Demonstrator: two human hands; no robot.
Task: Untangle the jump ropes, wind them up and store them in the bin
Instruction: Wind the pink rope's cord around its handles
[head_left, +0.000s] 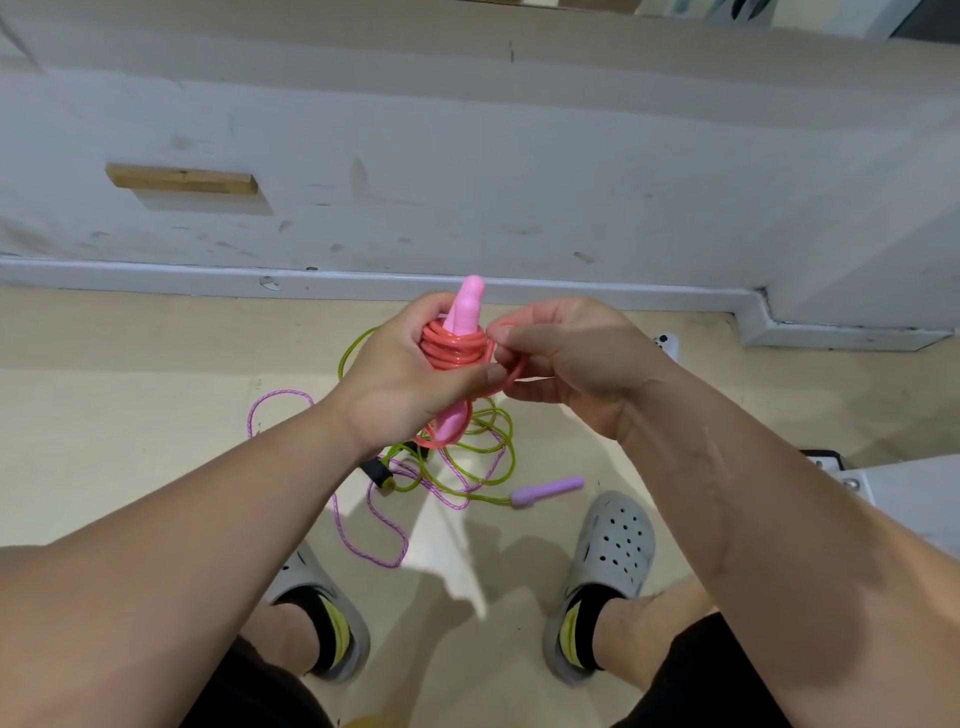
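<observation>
My left hand grips the pink handles of a pink jump rope, with its red-pink cord coiled several times around them. My right hand pinches a loose loop of that cord right beside the coil. On the floor below lie a green jump rope with a black handle and a purple jump rope with a lilac handle; the two are tangled together. No bin is in view.
A white wall with a baseboard runs across the far side. My feet in grey clogs stand on the beige floor on either side of the ropes. A white object sits at the right edge.
</observation>
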